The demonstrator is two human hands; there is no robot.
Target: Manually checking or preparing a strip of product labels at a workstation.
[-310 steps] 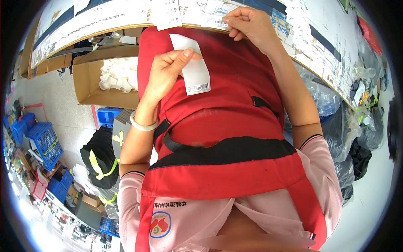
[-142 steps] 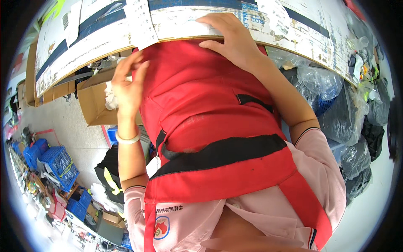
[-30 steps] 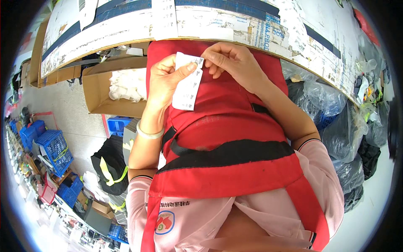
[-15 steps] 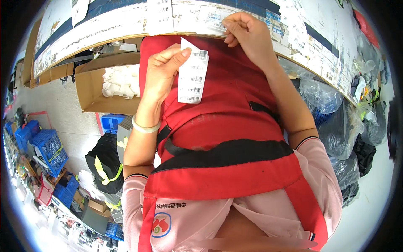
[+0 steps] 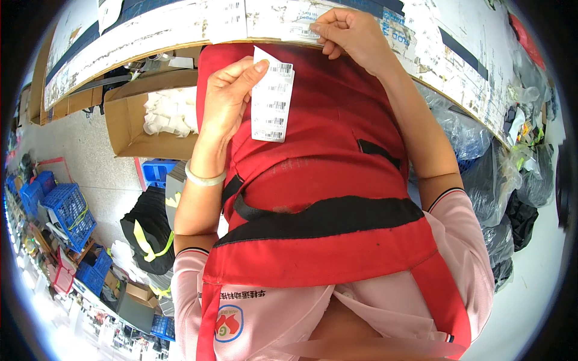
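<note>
Here, my left hand (image 5: 226,99) pinched a narrow white paper label strip (image 5: 272,102) printed with barcodes, upright before my red apron (image 5: 325,150); my right hand (image 5: 346,30), fingers curled, pressed the table edge (image 5: 180,27).

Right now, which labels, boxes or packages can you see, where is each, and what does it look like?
Label strip: left hand holds it upright; white, dark bars.
Table-edge labels: white, worn; right hand touches them.
Cardboard box: open, brown, white scraps inside, on floor.
Plastic bags: dark, right side.
</note>
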